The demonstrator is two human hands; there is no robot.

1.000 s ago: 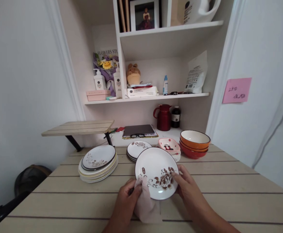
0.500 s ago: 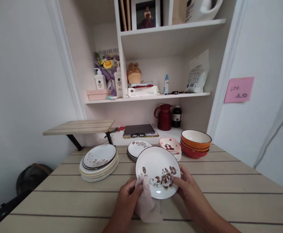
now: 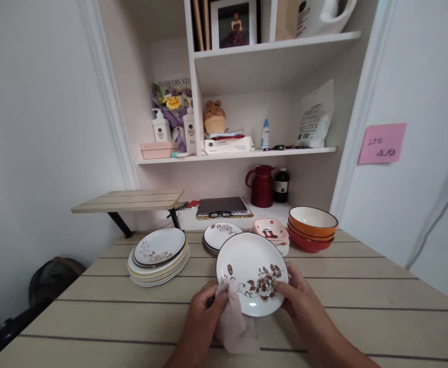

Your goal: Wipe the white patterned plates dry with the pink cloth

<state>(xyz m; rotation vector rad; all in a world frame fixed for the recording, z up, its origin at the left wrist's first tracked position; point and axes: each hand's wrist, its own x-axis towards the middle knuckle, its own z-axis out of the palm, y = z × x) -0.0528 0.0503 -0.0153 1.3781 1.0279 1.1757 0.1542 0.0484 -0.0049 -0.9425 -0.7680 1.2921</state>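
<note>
A white plate with a dark rim and brown flowers is held up, tilted toward me, over the table. My right hand grips its right edge, thumb on the printed flower and fingers behind. At the lower left edge, my left hand is closed on a pale pink cloth, which it pinches against the plate's rim. The cloth hangs down below the plate. Behind the plate is a small stack of matching smaller plates, partly hidden by it.
A stack of larger plates stands on the left of the table. Pink square bowls and stacked orange and red bowls stand at the back right. A raised wooden shelf, a closed laptop and a red jug lie beyond.
The whole view has shifted slightly, so everything sits a little further right. Both hands keep the same hold on the plate and cloth.
</note>
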